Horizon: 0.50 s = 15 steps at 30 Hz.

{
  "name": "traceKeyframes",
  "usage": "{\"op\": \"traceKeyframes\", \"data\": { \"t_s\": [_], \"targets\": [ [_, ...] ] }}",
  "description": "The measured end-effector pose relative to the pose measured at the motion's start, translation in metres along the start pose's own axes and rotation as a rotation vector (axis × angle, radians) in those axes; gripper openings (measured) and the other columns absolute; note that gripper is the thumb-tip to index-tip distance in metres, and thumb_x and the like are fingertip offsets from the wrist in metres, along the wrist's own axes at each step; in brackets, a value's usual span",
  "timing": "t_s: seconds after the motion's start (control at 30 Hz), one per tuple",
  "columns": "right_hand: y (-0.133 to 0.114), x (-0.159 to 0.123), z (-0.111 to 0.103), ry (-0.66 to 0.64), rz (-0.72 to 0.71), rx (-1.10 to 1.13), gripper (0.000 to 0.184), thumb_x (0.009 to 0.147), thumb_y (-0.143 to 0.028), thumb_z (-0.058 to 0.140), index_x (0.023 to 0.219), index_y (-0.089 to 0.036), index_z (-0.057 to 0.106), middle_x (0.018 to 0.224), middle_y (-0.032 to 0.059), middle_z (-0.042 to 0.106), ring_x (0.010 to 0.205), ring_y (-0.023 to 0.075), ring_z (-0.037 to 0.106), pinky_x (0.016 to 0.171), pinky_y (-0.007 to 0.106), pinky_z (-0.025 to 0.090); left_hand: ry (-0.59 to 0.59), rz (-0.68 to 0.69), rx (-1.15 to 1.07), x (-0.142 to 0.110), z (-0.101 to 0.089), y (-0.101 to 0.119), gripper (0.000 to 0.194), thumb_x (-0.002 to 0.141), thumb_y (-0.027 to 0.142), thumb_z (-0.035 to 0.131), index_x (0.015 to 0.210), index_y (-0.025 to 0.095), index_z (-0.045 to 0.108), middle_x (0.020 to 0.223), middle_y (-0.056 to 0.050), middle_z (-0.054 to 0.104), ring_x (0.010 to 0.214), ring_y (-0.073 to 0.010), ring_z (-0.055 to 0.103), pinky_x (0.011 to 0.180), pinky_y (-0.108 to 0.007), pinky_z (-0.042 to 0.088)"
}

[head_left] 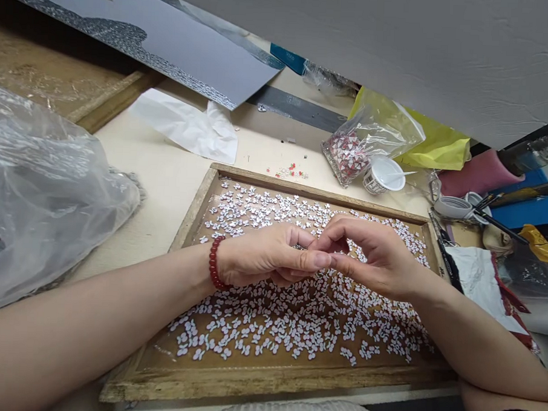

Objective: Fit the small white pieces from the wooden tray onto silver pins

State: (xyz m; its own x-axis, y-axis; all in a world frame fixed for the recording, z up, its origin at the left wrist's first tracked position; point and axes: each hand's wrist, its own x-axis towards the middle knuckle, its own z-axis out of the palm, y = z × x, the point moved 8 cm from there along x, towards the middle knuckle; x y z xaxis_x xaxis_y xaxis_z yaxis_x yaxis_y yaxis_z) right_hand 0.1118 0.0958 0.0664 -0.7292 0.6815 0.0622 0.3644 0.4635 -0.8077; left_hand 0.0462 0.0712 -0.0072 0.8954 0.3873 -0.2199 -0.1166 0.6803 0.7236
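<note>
So from where I'm standing, the left hand [272, 254] and right hand [381, 254] meet over a shallow wooden tray [275, 384], fingertips drawn in close, thumb tips touching or nearly so. Can't tell if either is actually clamped on anything, the fingers hide whatever might be between them. Looks like a fiddly two-handed pinch, the sort you'd use for something tiny. Holding it over the tray makes sense imo, since anything dropped would land inside the rim.

The little white pieces [291, 330] are spread all over the tray floor, under and around both hands, mostly one layer deep, which probably makes singles easier to grab. The raised edge likely stops them wandering onto the worktop [138, 190].

Just past the far rim there's a few loose red bits [292, 168]. A clear bag of red and white pieces [349, 149] sits beside a white cup [377, 181] with a stick in it, both near enough for a quick reach, I guess.
</note>
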Motion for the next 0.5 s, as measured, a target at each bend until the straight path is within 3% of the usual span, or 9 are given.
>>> {"op": "traceKeyframes", "data": {
  "t_s": [0.2, 0.37, 0.5],
  "targets": [
    [-0.001, 0.002, 0.007, -0.103, 0.009, 0.030, 0.010, 0.086, -0.021, 0.057, 0.092, -0.016, 0.063, 0.080, 0.0011, 0.062, 0.072, 0.0082, 0.053, 0.066, 0.024, 0.045, -0.030, -0.009, -0.010, 0.000, 0.002, -0.002, 0.032, 0.078, 0.040, 0.068, 0.067, 0.016, 0.050, 0.053, 0.008, 0.029, 0.046, -0.0057, 0.018, 0.044, -0.024, 0.010],
    [0.013, 0.000, 0.003, 0.002, 0.123, 0.177, 0.006, 0.081, -0.022, 0.064, 0.081, -0.016, 0.061, 0.074, -0.0013, 0.059, 0.064, 0.0066, 0.048, 0.058, 0.021, 0.041, 0.005, -0.007, -0.018, 0.001, -0.001, -0.002, 0.037, 0.076, 0.040, 0.070, 0.064, 0.017, 0.043, 0.052, 0.008, 0.030, 0.045, -0.0051, 0.019, 0.044, -0.023, 0.011],
    [0.021, -0.003, 0.004, 0.042, 0.179, 0.284, 0.009, 0.081, -0.024, 0.065, 0.082, -0.017, 0.062, 0.076, -0.0001, 0.061, 0.067, 0.0079, 0.052, 0.059, 0.023, 0.043, 0.025, 0.003, -0.023, 0.002, -0.002, -0.001, 0.038, 0.076, 0.042, 0.069, 0.066, 0.018, 0.042, 0.053, 0.008, 0.029, 0.046, -0.0056, 0.017, 0.043, -0.022, 0.012]
  ]
}}
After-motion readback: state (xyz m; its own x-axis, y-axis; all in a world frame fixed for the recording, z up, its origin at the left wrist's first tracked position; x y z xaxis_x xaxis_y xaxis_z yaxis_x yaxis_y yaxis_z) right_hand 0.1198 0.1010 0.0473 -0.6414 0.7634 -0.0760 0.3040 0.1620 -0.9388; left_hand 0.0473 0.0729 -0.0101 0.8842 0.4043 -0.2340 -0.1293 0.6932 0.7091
